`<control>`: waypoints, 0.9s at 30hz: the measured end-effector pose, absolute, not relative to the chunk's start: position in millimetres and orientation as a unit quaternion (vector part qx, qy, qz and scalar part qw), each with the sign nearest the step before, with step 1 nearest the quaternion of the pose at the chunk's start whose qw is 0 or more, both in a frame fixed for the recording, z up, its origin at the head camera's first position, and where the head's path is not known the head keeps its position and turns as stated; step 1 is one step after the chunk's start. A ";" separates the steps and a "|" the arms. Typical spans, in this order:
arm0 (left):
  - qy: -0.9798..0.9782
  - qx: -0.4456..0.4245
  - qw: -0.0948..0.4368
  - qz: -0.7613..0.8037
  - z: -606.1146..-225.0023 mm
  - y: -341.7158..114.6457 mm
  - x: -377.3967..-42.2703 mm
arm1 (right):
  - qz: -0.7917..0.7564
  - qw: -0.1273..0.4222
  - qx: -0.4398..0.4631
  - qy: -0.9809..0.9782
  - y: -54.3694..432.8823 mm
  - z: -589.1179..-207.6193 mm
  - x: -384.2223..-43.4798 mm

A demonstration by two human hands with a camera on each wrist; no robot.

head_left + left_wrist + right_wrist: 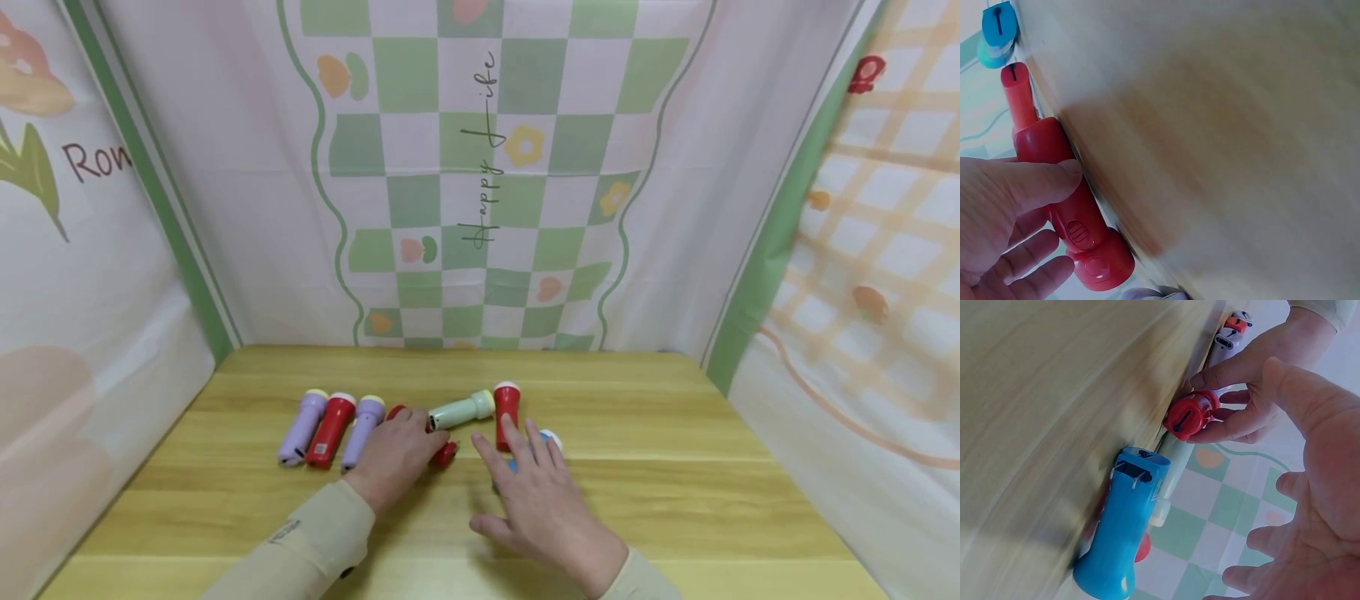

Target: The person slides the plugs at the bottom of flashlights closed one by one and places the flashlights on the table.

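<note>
My left hand [397, 458] grips a red flashlight [1079, 209] with the thumb on one side and fingers on the other. In the head view the hand covers most of it. The right wrist view shows its end cap [1184, 419] facing the camera. My right hand [543, 500] has its fingers spread and holds nothing. Below it lies a blue flashlight [1119, 525], partly hidden by the hand in the head view. A second red flashlight [506, 417] lies just beyond the right fingertips. Near the left hand is a mint green flashlight [457, 412], lying sideways.
To the left, a purple flashlight [302, 429], a red flashlight [331, 429] and another purple flashlight [365, 425] lie side by side at a slant. The wooden table [637, 533] ends at a patterned cloth backdrop [480, 167], with cloth walls on both sides.
</note>
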State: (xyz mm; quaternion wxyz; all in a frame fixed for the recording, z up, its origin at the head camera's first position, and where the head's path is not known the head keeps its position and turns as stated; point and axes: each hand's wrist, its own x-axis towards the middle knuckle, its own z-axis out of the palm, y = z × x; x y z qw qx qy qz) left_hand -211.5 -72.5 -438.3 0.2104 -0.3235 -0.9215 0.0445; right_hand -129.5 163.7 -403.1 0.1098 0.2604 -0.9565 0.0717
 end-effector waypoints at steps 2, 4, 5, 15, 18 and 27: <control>-0.922 -0.322 0.209 0.046 -438.6 -72.2 -211.4 | 0.073 0.111 0.261 -0.956 163.5 -403.5 -129.9; -0.923 -0.320 0.209 0.048 -438.8 -72.0 -211.2 | 0.074 0.111 0.261 -0.956 163.3 -403.5 -129.9; -0.923 -0.319 0.209 0.049 -438.9 -72.0 -211.1 | 0.074 0.111 0.262 -0.956 163.4 -403.8 -130.0; -0.920 -0.318 0.225 0.032 -440.4 -70.6 -210.2 | 0.067 0.109 0.261 -0.957 162.8 -403.4 -129.1; -0.921 -0.318 0.222 0.035 -441.1 -70.6 -210.2 | 0.065 0.111 0.262 -0.956 162.7 -403.8 -128.9; -0.923 -0.319 0.210 0.051 -440.8 -71.6 -209.1 | 0.064 0.118 0.263 -0.955 162.9 -405.4 -128.3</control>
